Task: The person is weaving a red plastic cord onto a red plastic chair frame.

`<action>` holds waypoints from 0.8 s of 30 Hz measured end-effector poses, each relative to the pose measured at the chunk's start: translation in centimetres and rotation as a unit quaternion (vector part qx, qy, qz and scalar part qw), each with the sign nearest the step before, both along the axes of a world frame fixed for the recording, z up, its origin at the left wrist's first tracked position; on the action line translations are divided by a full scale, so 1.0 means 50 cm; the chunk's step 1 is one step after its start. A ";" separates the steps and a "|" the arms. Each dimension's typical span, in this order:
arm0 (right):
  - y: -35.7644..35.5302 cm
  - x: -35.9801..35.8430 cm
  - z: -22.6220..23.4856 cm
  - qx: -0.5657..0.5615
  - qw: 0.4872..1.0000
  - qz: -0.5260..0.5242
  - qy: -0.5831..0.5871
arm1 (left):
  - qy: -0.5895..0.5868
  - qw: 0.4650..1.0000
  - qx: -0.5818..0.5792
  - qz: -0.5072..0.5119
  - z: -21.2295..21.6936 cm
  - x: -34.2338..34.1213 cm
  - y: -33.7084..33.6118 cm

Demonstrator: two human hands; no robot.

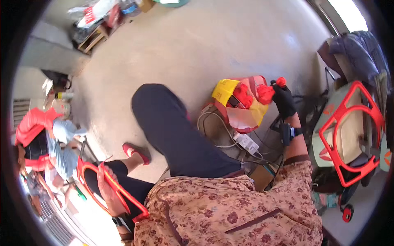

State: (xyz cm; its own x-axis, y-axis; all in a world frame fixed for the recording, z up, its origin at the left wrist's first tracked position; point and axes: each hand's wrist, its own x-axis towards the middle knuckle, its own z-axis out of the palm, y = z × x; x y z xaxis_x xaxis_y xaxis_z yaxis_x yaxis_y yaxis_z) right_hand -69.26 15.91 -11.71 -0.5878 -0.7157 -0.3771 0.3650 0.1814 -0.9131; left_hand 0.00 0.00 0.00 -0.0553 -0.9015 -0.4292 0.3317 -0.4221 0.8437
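Grasping a red bundle (266, 94) in the black-gloved right hand (283, 101), beside a red-and-yellow bag (223, 91) at nine o'clock from it; clasping a red frame (125, 192) in the left hand (106, 186), at eight o'clock in view. Outward, toward a white power strip (246, 142) at seven from the right hand, could snag the bundle on loose cables (217, 146) by trailing it low, or tip the bag by tugging.

red-yellow bag (224, 92): contents partly hidden | teal basin (177, 4): cut, top edge | floral shirt (230, 215): cut, lower edge
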 end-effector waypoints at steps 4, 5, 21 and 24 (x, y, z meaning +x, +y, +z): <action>-0.076 0.091 0.097 -0.082 0.986 0.130 0.064 | -0.057 0.995 -0.007 0.085 0.038 -0.096 0.029; -0.118 0.104 0.128 0.013 0.986 0.161 0.046 | -0.041 0.997 -0.029 0.064 0.054 -0.107 0.045; -0.441 0.820 0.495 -0.191 0.835 0.488 -0.164 | -0.168 0.914 -0.288 0.230 0.101 -0.042 0.086; -0.430 0.961 0.478 -0.125 0.842 0.446 -0.277 | -0.069 0.931 -0.320 0.163 0.106 -0.029 0.092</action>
